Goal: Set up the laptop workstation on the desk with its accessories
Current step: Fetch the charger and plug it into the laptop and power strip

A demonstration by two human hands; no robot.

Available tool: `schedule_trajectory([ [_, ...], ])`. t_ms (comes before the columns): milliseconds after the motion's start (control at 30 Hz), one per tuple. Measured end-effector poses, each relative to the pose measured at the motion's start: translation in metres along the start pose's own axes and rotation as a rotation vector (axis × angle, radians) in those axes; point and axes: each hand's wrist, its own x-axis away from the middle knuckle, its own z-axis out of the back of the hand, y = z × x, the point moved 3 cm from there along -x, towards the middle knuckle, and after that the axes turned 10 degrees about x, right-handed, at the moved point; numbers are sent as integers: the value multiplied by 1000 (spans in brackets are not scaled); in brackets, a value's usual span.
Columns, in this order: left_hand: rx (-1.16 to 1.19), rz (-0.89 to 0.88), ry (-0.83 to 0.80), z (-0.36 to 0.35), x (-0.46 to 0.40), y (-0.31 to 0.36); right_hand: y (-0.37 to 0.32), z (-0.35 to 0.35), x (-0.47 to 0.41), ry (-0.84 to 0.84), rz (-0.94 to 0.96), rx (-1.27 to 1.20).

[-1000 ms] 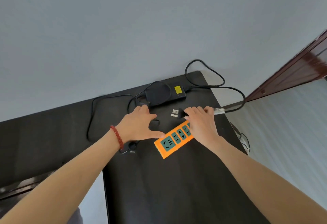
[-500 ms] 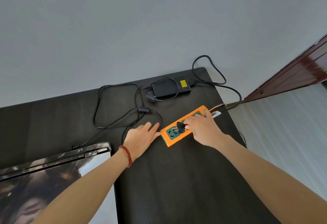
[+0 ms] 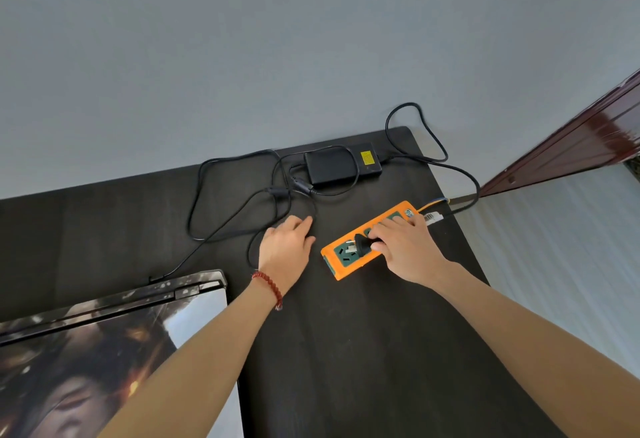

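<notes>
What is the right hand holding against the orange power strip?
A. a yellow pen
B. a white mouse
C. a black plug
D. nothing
C: the right hand pinches a black plug whose metal prongs point at a socket of the orange plastic power strip on the dark desk.

A person's 2 bare arms reach over a black desk (image 3: 346, 351). The right hand (image 3: 403, 250) pinches a black plug (image 3: 361, 245) over an orange power strip (image 3: 349, 257), its prongs at a green socket. The left hand (image 3: 285, 247), with a red bead bracelet (image 3: 268, 287) at the wrist, rests flat on the desk beside the strip. A black power adapter (image 3: 341, 166) and looped cables (image 3: 221, 202) lie behind. A laptop (image 3: 86, 351) sits at lower left.
</notes>
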Motion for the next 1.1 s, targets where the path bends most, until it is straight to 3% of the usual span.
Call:
schedule_trajectory([
  [133, -88, -209, 288, -8, 31, 1, -3, 9, -2, 25, 22, 61],
  [267, -125, -324, 261, -12, 45, 12, -4, 16, -4, -19, 46, 88],
  [433, -190, -281, 163, -21, 45, 17, -5, 14, -4, -46, 25, 55],
  [867, -171, -317, 207, -18, 43, 14, 8, -3, -7, -148, -105, -233],
  [1100, -153, -313, 215, -18, 43, 16, 3, 8, -12, -133, -39, -57],
])
